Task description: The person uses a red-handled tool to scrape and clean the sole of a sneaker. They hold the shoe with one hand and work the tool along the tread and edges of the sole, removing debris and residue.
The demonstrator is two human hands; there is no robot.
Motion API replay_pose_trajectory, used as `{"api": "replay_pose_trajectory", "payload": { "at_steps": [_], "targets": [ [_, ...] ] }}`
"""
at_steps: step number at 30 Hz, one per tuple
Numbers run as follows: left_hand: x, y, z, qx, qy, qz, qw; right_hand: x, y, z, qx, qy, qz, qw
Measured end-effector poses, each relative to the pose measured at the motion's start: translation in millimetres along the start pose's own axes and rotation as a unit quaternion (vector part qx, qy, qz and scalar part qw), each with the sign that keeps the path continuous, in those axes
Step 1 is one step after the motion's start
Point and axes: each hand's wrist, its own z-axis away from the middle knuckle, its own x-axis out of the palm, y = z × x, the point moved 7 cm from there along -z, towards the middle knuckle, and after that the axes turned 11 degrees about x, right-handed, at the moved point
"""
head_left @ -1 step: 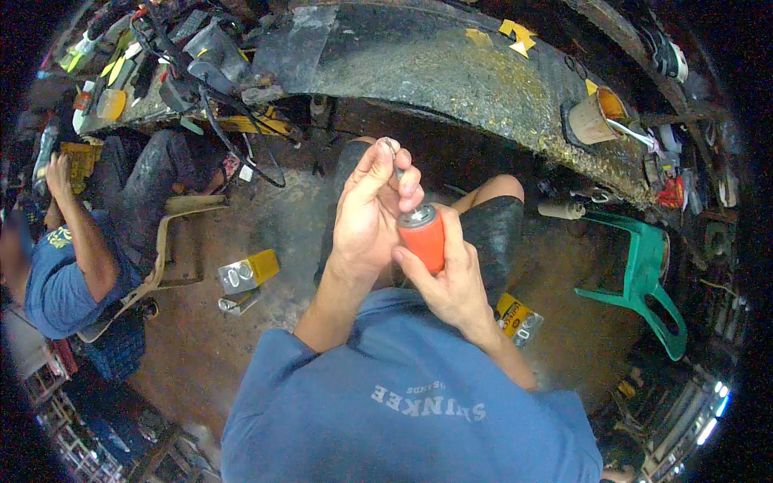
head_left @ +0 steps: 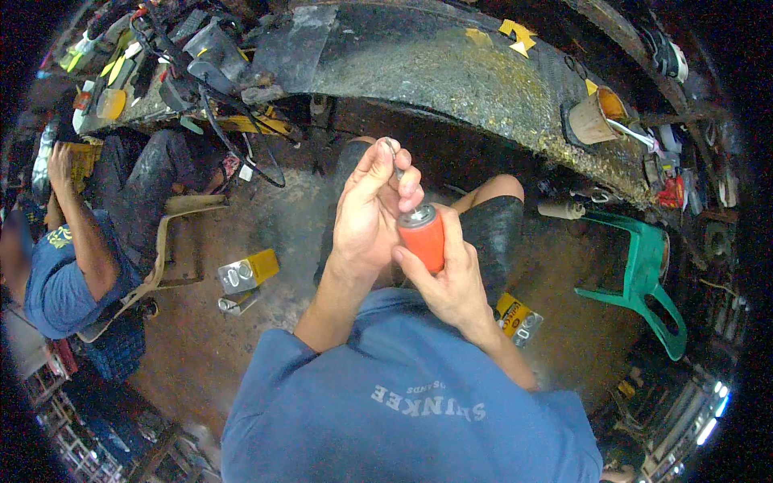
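My right hand (head_left: 447,282) is wrapped round an orange cylinder (head_left: 423,241) with a dark top and a silver metal stem, held in front of my blue shirt (head_left: 354,386). Just above and left of it, my left hand (head_left: 362,209) has its fingers curled and pinched on a small dark metal piece (head_left: 394,165), largely hidden by the fingertips. The left hand's lower fingers sit close over the cylinder's top; whether they touch it I cannot tell.
A long stained workbench (head_left: 403,56) with tools and a bucket (head_left: 592,121) curves ahead. A co-worker (head_left: 80,274) sits at the left. A green plastic chair (head_left: 636,258) stands at the right. Yellow cans (head_left: 258,266) lie on the floor (head_left: 193,354) on both sides.
The co-worker's hand at the far left has shifted slightly. My own hands and the orange cylinder have not visibly moved.
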Motion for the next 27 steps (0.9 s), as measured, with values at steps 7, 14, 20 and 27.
{"api": "replay_pose_trajectory", "payload": {
  "at_steps": [7,14,20,27],
  "targets": [
    [-8.9,-0.6,0.1,0.003,0.010,0.009,1.000,4.9,3.8,1.5,0.019,0.001,0.003,1.000],
    [-13.4,0.3,-1.2,-0.005,0.018,0.013,1.000,8.3,4.0,1.4,0.001,0.009,0.004,1.000],
    [-19.8,2.2,-0.4,-0.007,0.026,-0.004,1.000,10.6,8.3,2.4,0.021,0.007,0.019,1.000],
    [9.7,0.2,-2.9,-0.011,0.082,-0.047,0.995,-0.4,4.6,0.9,0.026,0.029,0.052,0.998]
  ]
}}
